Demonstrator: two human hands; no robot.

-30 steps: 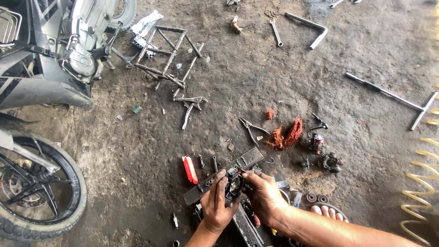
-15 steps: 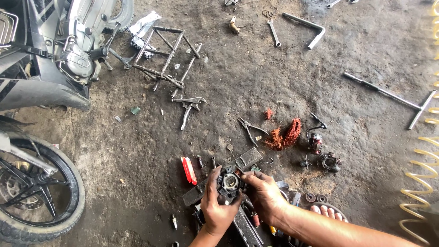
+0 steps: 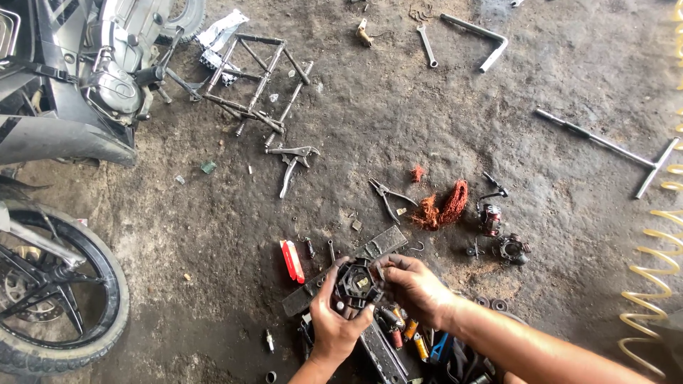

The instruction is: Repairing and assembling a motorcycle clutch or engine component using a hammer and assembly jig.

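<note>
Grey, oil-stained concrete floor (image 3: 398, 121) spreads under everything, gritty and littered with tools. Largest on it is one motorcycle (image 3: 78, 85) at the upper left, its spoked wheel (image 3: 57, 299) at the lower left. Beside it lies one tubular metal rack (image 3: 260, 78), with a crumpled white wrapper (image 3: 220, 32) at its top corner. One long T-handle wrench (image 3: 612, 149) lies at the right, and one bent socket wrench (image 3: 480, 35) at the top, with a small spanner (image 3: 427, 44) beside it. One yellow coiled air hose (image 3: 651, 284) runs down the right edge. Two pliers lie mid-floor: locking pliers (image 3: 292, 163) and slimmer needle-nose pliers (image 3: 388, 199). One tangle of copper wire (image 3: 445, 206) sits by two small dark engine parts (image 3: 501, 235). One flat red packet (image 3: 292, 260), oblong with a white edge, lies left of my hands. My left hand (image 3: 334, 327) has its grip clenched around a round black stator-like part (image 3: 356, 283), held above a flat steel bar (image 3: 341, 274); my right hand (image 3: 416, 288) pinches its right rim, though what the fingertips do is hard to make out.
</note>
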